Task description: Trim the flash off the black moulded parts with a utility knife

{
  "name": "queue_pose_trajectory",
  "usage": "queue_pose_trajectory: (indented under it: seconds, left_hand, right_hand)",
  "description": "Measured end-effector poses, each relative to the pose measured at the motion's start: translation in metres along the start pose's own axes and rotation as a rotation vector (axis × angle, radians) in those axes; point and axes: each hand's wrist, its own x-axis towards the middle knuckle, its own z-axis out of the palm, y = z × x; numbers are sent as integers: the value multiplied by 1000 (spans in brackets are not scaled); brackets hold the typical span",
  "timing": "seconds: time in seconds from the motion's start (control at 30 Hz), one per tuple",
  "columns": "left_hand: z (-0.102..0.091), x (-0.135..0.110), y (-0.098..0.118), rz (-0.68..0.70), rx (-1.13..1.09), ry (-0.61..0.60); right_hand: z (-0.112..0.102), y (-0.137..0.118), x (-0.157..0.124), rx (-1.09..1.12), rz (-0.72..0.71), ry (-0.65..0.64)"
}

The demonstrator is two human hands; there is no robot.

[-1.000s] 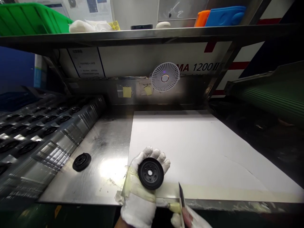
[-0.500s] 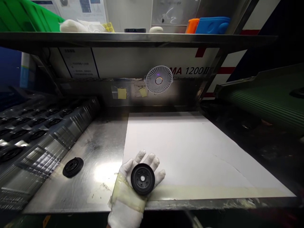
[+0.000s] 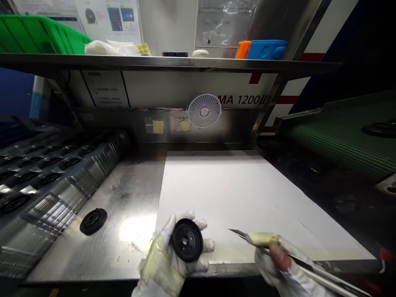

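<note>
My left hand (image 3: 167, 255), in a white glove with yellowish tape around it, holds a round black disc (image 3: 187, 240). The disc has a raised rim, a small centre hole and smaller holes around it. Its face is tilted toward me, with my thumb at its left edge and my fingers behind and along its right. To the right, my right hand (image 3: 278, 264), also gloved with a bare thumb tip, grips a slim metal craft knife (image 3: 237, 233) wrapped in yellowish tape. Its pointed blade aims left at the disc, apart from it. Another black disc (image 3: 93, 221) lies on the metal table.
Stacked clear trays (image 3: 62, 194) with several black discs stand at left. A white sheet (image 3: 216, 189) covers the table's middle. A small fan (image 3: 204, 110) hangs under a shelf (image 3: 173, 62) bearing a green bin (image 3: 40, 35). At right is a green conveyor belt (image 3: 340, 136).
My right hand has come into view from the right with the craft knife. My left fingers have curled around the disc, which is now tilted. The view has tipped slightly upward.
</note>
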Motion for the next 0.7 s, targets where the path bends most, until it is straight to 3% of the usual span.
queue_pose_trajectory:
  seconds: [0.13,0.23,0.37,0.6,0.7]
  left_hand:
    - [-5,6,-4,-37,7,31]
    - [-13,10,-10,-27,-30,-45]
    - [-21,8,-15,10,-9,-184]
    - [-21,3,-17,-72,225,-237]
    - [-21,5,-18,-47,226,-191]
  right_hand:
    - [14,-7,8,83,81,-116]
    - [23,-12,12,126,130,-200]
    - [34,-16,9,58,154,-193]
    - [47,-15,2,12,149,-276]
    - [49,-13,-1,-5,169,-294]
